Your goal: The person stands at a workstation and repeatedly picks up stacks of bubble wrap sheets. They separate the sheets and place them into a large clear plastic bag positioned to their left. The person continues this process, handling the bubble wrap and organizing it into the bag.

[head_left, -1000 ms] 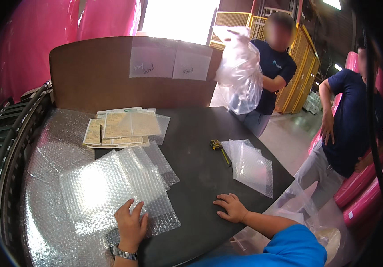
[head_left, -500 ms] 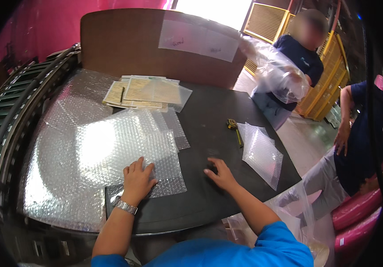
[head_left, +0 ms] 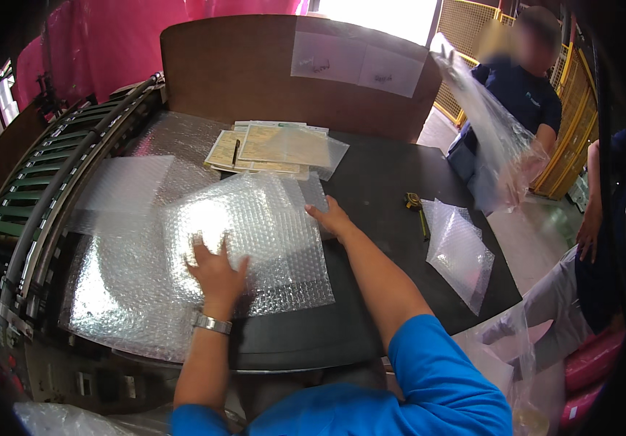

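Observation:
My left hand (head_left: pixel 218 275) lies with spread fingers on the large clear bubble wrap sheet (head_left: pixel 269 236), and a watch (head_left: pixel 213 323) with a metal band is on that wrist. At the sheet's right edge is my right hand (head_left: pixel 333 219), thumb and forefinger apart, the thumb touching the wrap; its other fingers are hidden. A smaller piece of bubble wrap (head_left: pixel 314 192) shows at the upper right of this pile. Farther left, a paler translucent sheet (head_left: pixel 124 182) rests on a wide bubble wrap layer (head_left: pixel 120 291).
Printed papers (head_left: pixel 284 145) with a dark pen (head_left: pixel 236 152) lie at the back of the black table (head_left: pixel 378 291). A yellow tape measure (head_left: pixel 413 202) and bubble wrap pieces (head_left: pixel 462 251) are at right. Beyond, a co-worker (head_left: pixel 527 102) holds clear plastic film (head_left: pixel 498 123). A roller conveyor (head_left: pixel 51 182) runs left.
My right hand has moved from the bare tabletop up to the bubble wrap's right edge. My left hand's fingers have spread. A pale sheet now shows at left. The co-worker's film is stretched out.

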The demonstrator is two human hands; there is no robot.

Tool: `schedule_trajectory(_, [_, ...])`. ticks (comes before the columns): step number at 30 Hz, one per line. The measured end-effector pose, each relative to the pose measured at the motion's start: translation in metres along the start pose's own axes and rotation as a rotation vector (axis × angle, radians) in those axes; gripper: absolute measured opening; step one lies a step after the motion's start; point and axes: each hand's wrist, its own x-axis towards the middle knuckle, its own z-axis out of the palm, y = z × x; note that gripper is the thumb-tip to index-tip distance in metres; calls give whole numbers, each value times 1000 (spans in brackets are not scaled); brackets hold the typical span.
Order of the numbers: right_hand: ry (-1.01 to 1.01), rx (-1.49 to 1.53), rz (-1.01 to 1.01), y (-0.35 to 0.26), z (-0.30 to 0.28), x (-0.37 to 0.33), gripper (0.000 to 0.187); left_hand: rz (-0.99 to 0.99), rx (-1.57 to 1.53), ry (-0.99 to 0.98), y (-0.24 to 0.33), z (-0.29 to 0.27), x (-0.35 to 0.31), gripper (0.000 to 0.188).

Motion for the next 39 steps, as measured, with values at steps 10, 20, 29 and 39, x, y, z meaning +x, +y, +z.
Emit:
schedule_trajectory(10, [-303,763,6,2,29,-30,86,-66,-29,-261,-6,16,-13,70])
schedule_trajectory(20, [-154,565,-25,51,-50,-65,103,95,-696,-843,30,-57,-3,60])
schedule_trajectory(29, [-148,658,2,71,-67,-89,102,3,-208,-387,19,29,1,62])
schedule_trajectory(39, [-461,1150,-28,81,-61,-89,87,537,-184,-366,132,12,-48,54])
